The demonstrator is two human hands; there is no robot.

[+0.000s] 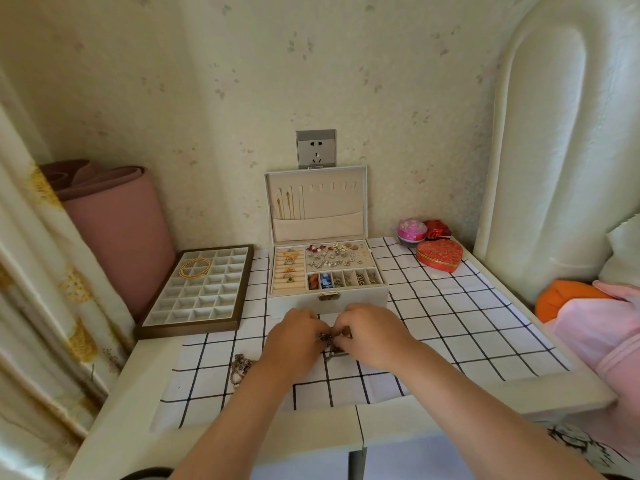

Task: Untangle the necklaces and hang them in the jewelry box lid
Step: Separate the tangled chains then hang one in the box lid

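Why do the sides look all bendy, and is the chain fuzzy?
Head view: the wide-angle lens bows the table edge and curtain; light is soft, no glare; the necklace tangle between the left hand and right hand is blurry.

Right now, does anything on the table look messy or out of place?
Yes. A tangled clump of necklaces lies loose on the checked cloth beside the left hand, which with the right hand pinches another knotted chain.

Softly lit, pale bedroom corner.
Cream speckled wall (207,81) with grey socket (316,149) at 12 o'clock; floral curtain (45,289) at 9; rolled pink mat (117,237) at 10; padded white headboard (554,150) at 2; white table (114,410) under checked cloth (450,313) at 6.
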